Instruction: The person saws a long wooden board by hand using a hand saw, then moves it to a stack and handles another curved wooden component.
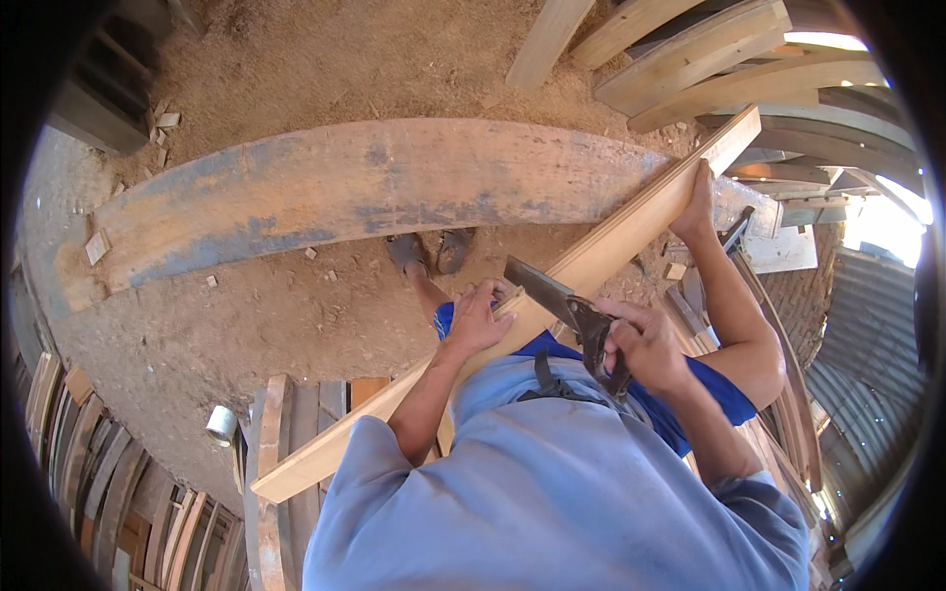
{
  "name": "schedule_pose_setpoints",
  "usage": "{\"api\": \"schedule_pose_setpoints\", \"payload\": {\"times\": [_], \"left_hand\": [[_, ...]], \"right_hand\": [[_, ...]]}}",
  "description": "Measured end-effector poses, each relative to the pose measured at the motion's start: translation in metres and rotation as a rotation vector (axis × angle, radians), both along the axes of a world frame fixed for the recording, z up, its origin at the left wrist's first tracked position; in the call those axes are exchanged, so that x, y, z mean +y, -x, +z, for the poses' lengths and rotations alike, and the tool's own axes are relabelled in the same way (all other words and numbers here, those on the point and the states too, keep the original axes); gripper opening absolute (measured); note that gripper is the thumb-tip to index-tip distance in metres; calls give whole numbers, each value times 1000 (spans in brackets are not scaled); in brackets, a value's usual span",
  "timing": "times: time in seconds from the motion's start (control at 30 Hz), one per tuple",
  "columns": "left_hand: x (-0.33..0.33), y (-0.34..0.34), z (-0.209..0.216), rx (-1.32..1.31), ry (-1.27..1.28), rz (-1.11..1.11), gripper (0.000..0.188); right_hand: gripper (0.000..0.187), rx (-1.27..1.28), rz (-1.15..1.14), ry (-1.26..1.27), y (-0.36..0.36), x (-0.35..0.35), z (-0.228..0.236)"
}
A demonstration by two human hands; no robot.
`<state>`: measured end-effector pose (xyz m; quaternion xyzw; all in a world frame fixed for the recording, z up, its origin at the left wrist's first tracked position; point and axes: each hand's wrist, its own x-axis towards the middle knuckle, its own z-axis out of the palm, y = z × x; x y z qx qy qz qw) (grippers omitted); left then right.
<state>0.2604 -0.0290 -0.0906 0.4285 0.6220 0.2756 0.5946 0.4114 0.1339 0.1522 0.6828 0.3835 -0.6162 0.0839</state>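
Head view looks down on a long pale wooden plank [591,261] that runs slantwise from lower left to upper right, across the front of the person's light blue shirt. The left hand [478,317] lies on the plank's near edge, fingers curled over it. The right hand [642,347] is closed around the handle of a dark metal bladed tool [564,300], whose flat blade rests against the plank just beside the left hand. Farther up, another hand [700,202], on a bare arm coming from the right, grips the plank near its upper end. Beyond the plank, a broad weathered beam [374,187] with patches of blue paint lies on the sawdust-covered ground [296,315], with two sandalled feet [429,251] just beside it. A small metal can [222,425] stands at lower left, and stacked timbers [709,59] fill the upper right.
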Motion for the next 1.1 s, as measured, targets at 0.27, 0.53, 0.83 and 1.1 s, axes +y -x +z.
{"api": "schedule_pose_setpoints", "payload": {"times": [0.27, 0.53, 0.83, 1.1], "left_hand": [[7, 0, -1, 0, 31, -44, 51], [-3, -8, -8, -69, 57, 13, 47], [4, 4, -2, 25, 24, -64, 47], [14, 1, 2, 10, 5, -76, 46]], "right_hand": [[35, -15, -138, -67, 12, -21, -109], [34, -60, 44, -116, 22, -21, -25], [32, 37, 21, -69, 6, -10, 1], [32, 36, -39, -94, -7, -23, -110]]}}
